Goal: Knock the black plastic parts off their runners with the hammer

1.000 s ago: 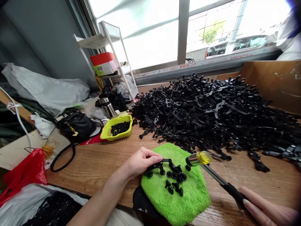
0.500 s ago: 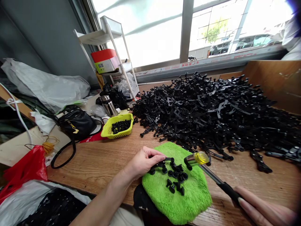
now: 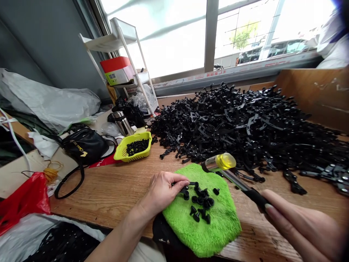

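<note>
At the lower centre of the frame, the left hand (image 3: 162,191) keeps its grip pinched on a dark jointed part (image 3: 193,183) over the left side of a green cloth (image 3: 219,227), with small black plugs (image 3: 201,200) lying just right of the fingers. At the lower right, the right hand (image 3: 297,220) has its grip closed around the handle of a hammer (image 3: 236,181), whose yellow-tipped head is raised above the cloth's upper edge. A heap of black parts (image 3: 231,127) covers the surface (image 3: 109,191) at centre right.
</note>
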